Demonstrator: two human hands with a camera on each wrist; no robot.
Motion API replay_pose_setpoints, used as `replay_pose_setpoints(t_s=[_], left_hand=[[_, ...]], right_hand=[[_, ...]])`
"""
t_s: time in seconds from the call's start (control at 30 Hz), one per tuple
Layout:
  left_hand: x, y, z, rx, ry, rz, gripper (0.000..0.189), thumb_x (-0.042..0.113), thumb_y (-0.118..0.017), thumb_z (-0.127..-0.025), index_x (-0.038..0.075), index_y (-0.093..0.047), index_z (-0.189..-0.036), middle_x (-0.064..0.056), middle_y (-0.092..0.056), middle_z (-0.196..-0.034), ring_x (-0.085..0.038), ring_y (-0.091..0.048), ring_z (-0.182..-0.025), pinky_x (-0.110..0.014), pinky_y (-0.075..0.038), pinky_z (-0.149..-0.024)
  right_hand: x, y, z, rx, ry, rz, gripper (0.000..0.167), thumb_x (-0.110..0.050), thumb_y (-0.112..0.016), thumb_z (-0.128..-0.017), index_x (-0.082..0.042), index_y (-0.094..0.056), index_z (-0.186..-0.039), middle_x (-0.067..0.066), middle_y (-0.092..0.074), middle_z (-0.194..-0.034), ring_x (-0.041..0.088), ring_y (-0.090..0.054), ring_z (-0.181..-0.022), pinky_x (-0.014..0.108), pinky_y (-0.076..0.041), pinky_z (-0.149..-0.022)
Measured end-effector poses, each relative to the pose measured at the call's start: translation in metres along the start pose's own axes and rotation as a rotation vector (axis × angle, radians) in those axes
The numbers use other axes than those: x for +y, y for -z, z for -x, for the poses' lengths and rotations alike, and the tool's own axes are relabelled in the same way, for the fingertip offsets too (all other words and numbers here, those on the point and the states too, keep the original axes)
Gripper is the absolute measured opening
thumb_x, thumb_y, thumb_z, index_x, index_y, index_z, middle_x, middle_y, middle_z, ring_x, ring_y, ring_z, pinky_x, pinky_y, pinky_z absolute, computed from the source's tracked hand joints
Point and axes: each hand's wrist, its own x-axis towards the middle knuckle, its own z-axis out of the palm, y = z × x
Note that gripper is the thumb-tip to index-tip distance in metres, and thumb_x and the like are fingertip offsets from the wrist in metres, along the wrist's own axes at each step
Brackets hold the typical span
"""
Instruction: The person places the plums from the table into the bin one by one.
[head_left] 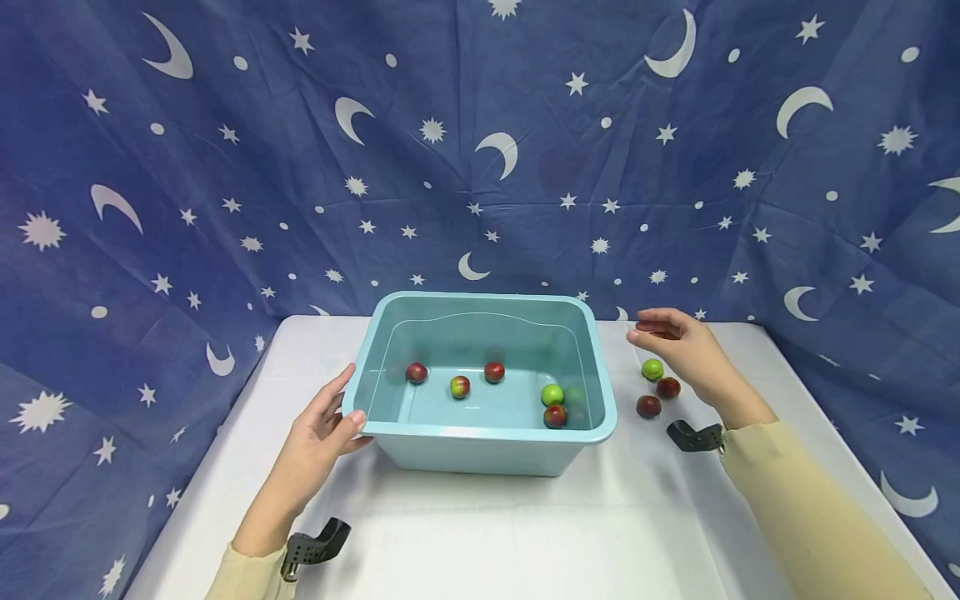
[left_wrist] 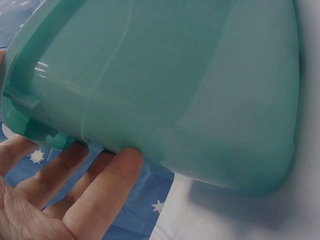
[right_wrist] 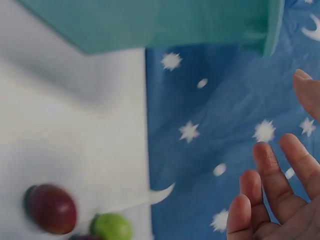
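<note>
A light blue-green plastic tub stands on the white table. My left hand holds its near-left corner, thumb on the rim and fingers against the outer wall. Inside lie several small round fruits, among them a dark red one, a red-and-yellow one and a green one. Right of the tub, my right hand hovers with fingers loosely bent; the right wrist view shows nothing between thumb and fingers. Below it sit a green fruit and two dark red ones.
The white-covered table extends in front of the tub and to both sides. A dark blue cloth with moons and stars hangs behind the table. Black wrist-worn devices show at both sleeves.
</note>
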Motion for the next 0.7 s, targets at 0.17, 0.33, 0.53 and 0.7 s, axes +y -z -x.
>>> replay_pose_setpoints(t_s=[0.17,0.33,0.53,0.7], left_hand=[[0.0,0.0,0.0,0.003,0.001,-0.002,0.062,0.01,-0.055,-0.099,0.02,-0.028,-0.154,-0.018,-0.034,-0.15,-0.039,-0.051,-0.12,-0.042,-0.055,-0.083],[0.001,0.001,0.0,0.002,-0.003,0.0,0.062,0.009,-0.055,-0.099,0.02,-0.028,-0.154,-0.018,-0.034,-0.15,-0.038,-0.051,-0.12,-0.042,-0.055,-0.083],[0.001,0.001,0.0,0.006,-0.008,-0.002,0.062,0.008,-0.055,-0.099,0.02,-0.028,-0.154,-0.018,-0.034,-0.15,-0.032,-0.054,-0.118,-0.042,-0.055,-0.083],[0.0,-0.001,0.001,0.005,-0.002,-0.004,0.062,0.01,-0.055,-0.099,0.021,-0.028,-0.154,-0.019,-0.034,-0.15,-0.035,-0.052,-0.119,-0.042,-0.055,-0.083]], right_hand=[[0.028,0.001,-0.001,0.026,-0.068,-0.003,0.081,-0.055,-0.067,-0.084,-0.007,-0.042,-0.144,0.016,-0.051,-0.132,0.032,-0.048,-0.12,0.05,-0.04,-0.104],[0.054,0.003,0.001,0.059,-0.13,-0.017,0.085,-0.057,-0.067,-0.084,-0.006,-0.038,-0.146,0.019,-0.049,-0.135,0.035,-0.044,-0.125,0.056,-0.033,-0.106],[0.08,0.004,0.005,0.087,-0.178,0.0,0.085,-0.058,-0.065,-0.085,-0.006,-0.037,-0.147,0.021,-0.047,-0.135,0.038,-0.041,-0.126,0.059,-0.033,-0.103],[0.097,0.002,0.009,0.1,-0.233,0.001,0.085,-0.057,-0.063,-0.088,-0.004,-0.035,-0.148,0.024,-0.042,-0.138,0.039,-0.041,-0.124,0.053,-0.039,-0.097]])
